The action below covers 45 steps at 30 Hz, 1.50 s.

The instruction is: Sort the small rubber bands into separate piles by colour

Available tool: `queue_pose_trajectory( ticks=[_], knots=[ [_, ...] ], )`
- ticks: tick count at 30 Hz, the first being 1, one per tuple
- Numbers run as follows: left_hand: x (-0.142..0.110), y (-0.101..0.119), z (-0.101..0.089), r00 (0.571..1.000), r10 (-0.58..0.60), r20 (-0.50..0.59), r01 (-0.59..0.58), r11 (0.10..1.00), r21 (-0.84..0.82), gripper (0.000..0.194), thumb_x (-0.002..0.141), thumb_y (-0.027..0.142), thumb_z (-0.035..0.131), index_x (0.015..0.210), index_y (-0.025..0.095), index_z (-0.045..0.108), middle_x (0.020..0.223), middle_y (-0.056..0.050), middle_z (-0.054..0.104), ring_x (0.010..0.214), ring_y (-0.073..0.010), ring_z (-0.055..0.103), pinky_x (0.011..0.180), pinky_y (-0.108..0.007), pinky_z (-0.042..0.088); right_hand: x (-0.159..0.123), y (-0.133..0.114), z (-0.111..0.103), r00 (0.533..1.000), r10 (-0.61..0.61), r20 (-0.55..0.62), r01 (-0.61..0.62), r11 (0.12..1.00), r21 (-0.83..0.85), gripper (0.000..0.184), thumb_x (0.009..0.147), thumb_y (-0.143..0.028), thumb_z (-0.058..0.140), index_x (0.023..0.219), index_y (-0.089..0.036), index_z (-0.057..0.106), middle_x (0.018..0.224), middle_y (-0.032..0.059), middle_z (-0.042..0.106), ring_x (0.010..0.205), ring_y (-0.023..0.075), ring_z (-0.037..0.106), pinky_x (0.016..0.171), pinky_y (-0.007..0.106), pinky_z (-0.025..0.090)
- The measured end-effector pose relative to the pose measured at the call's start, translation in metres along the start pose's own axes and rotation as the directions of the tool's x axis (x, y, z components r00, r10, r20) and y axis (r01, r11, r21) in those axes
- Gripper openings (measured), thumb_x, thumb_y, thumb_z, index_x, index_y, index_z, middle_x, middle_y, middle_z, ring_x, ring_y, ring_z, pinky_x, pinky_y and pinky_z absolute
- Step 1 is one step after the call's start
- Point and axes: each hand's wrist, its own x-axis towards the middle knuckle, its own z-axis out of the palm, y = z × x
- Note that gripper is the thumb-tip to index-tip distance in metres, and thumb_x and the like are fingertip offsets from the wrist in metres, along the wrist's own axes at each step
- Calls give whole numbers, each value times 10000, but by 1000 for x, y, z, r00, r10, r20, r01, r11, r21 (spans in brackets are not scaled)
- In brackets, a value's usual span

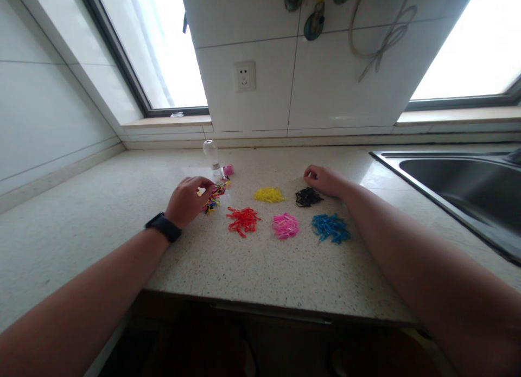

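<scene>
Small elastic bands lie sorted by colour on a speckled countertop: a yellow pile, a black pile, a red pile, a pink pile and a blue pile. A mixed-colour pile lies to the left. My left hand, with a black watch on the wrist, rests at the mixed pile with fingers curled onto it. My right hand sits just behind the black pile, fingers curled in. A clear small bottle stands behind the mixed pile beside a pink cap.
A steel sink is set into the counter at the right. A tiled wall with a socket rises behind, with windows on both sides and utensils and a cord hanging above. The counter's front edge runs near me.
</scene>
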Motion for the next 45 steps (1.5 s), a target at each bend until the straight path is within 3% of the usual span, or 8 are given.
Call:
queue_pose_trajectory(
  ticks=[8, 15, 19, 23, 28, 34, 41, 45],
  knots=[
    [-4, 26, 2, 996, -12, -87, -12, 964, -265, 171, 961, 353, 633, 952, 202, 713, 921, -43, 707, 840, -180, 641, 787, -329, 523, -1, 0, 0, 1000, -11, 7, 11, 1000, 15, 235, 888, -353, 560, 1033, -208, 674, 937, 59, 738, 753, 183, 619, 643, 285, 369],
    [-13, 46, 8, 1000, -29, 6, 29, 898, -439, 183, 951, 371, 647, 977, 203, 717, 954, -54, 709, 838, -172, 638, 767, -325, 514, -1, -4, -6, 994, -73, -81, 79, 994, 79, 240, 884, -337, 556, 1029, -208, 697, 909, 58, 736, 752, 185, 615, 678, 295, 392],
    [-15, 57, 9, 993, -87, 78, 116, 822, -557, 188, 945, 365, 645, 978, 193, 713, 931, -57, 736, 798, -165, 636, 733, -317, 506, -1, -21, -13, 970, -86, -225, 133, 971, 201, 243, 885, -335, 557, 1016, -193, 704, 871, 52, 710, 695, 162, 573, 654, 290, 393],
    [-17, 66, 8, 989, -61, 131, 126, 805, -579, 172, 942, 349, 641, 967, 196, 716, 898, -43, 733, 786, -156, 629, 719, -304, 492, -5, -54, -19, 952, -154, -263, 248, 893, 376, 236, 899, -346, 555, 991, -179, 694, 764, 25, 655, 667, 147, 546, 647, 285, 398],
    [-20, 75, 6, 989, -37, 145, 115, 810, -575, 155, 934, 324, 638, 974, 198, 718, 893, -35, 725, 762, -148, 600, 693, -293, 469, -20, -106, -22, 938, -282, -199, 345, 808, 478, 223, 905, -348, 582, 975, -163, 685, 746, 14, 626, 651, 131, 512, 627, 280, 376],
    [-25, 84, 6, 985, -35, 166, 127, 802, -584, 130, 934, 301, 640, 996, 207, 705, 895, -19, 700, 764, -143, 573, 691, -288, 460, -41, -154, -25, 904, -426, -38, 392, 789, 473, 235, 909, -357, 631, 1015, -161, 707, 769, 16, 655, 661, 121, 536, 632, 266, 367],
    [-29, 90, 9, 984, -22, 177, 131, 768, -627, 100, 946, 289, 630, 980, 207, 677, 901, -13, 679, 797, -149, 579, 725, -302, 460, -51, -171, -22, 867, -489, 102, 401, 803, 440, 210, 886, -338, 669, 995, -180, 755, 813, 28, 717, 706, 135, 592, 650, 265, 366],
    [-29, 91, 9, 985, -25, 168, 128, 759, -639, 104, 947, 292, 633, 986, 205, 676, 908, -17, 674, 804, -151, 577, 735, -307, 464, -52, -172, -21, 833, -538, 125, 421, 765, 487, 231, 911, -324, 621, 1014, -165, 754, 829, 39, 723, 715, 137, 589, 661, 267, 378]
  ],
)
